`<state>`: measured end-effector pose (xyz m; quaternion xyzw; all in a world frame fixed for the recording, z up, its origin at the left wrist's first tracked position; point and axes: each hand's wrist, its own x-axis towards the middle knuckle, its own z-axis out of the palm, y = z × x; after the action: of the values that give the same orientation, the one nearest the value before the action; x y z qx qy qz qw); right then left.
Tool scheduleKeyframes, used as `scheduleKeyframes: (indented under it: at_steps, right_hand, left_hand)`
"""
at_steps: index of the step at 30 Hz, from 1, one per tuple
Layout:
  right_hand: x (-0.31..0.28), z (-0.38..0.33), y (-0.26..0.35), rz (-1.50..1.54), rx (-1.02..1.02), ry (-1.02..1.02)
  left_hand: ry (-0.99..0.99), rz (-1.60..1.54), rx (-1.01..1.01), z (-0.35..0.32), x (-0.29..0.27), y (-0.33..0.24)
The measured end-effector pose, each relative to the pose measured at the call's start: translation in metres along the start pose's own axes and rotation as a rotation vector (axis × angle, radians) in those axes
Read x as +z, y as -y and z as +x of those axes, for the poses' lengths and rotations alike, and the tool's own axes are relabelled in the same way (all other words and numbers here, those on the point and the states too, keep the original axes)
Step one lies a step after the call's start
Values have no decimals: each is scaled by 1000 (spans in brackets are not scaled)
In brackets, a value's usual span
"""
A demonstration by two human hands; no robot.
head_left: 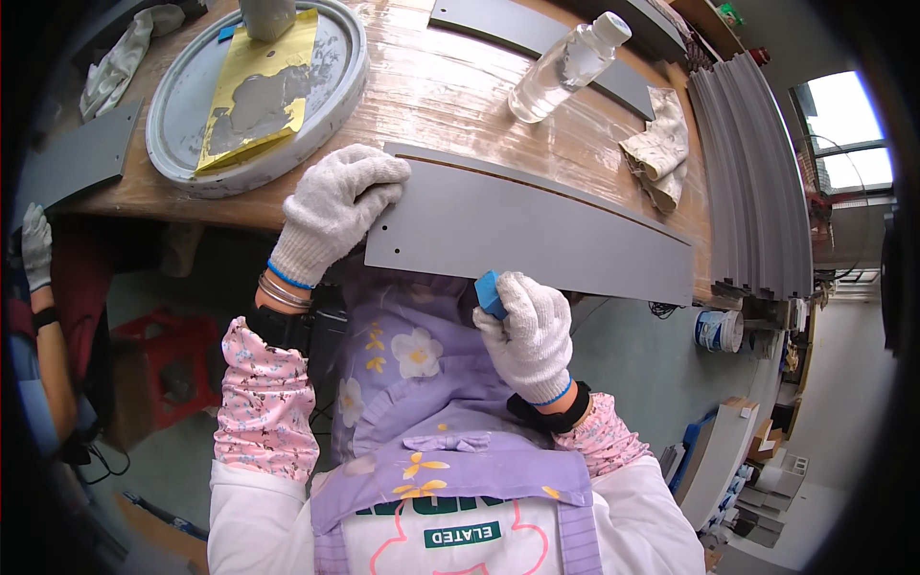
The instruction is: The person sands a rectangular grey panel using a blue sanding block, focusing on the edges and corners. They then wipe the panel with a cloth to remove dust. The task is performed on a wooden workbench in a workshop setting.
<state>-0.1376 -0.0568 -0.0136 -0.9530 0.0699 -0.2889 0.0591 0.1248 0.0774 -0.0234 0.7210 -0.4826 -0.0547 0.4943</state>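
A long grey panel (517, 222) with small dark holes near its left end lies along the front of the table and juts past its near edge. My left hand (335, 206), in a white knit glove, is closed on the panel's far left corner. In my gloved right hand (529, 331) is a small blue block (490, 294), pinched between thumb and fingers. That hand is just below the panel's near edge; whether the block touches the edge, I cannot tell.
Behind my left hand sits a round lid (331, 144) bearing a yellow sheet (218, 134) smeared with grey paste. A clear bottle (565, 72), a cloth (659, 149) and stacked grey panels (752, 182) stand further right. Another person's gloved hand (36, 244) is at far left, near a red stool (172, 369).
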Motion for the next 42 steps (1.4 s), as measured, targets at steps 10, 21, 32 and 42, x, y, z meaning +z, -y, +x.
scheduleKeyframes:
  at_steps: [10,21,32,42]
  right_hand:
    - [-15,-15,-18,7,11,-58]
    - [-51,-56,-79,-241,126,-61]
    - [-43,-58,-72,-121,114,-107]
    - [-94,-122,-161,-455,434,-172]
  left_hand:
    - [-28,10,0,2,2,-5]
    - [-33,8,2,1,1,-7]
    - [1,5,-42,1,2,-5]
    - [-15,18,-27,1,5,-7]
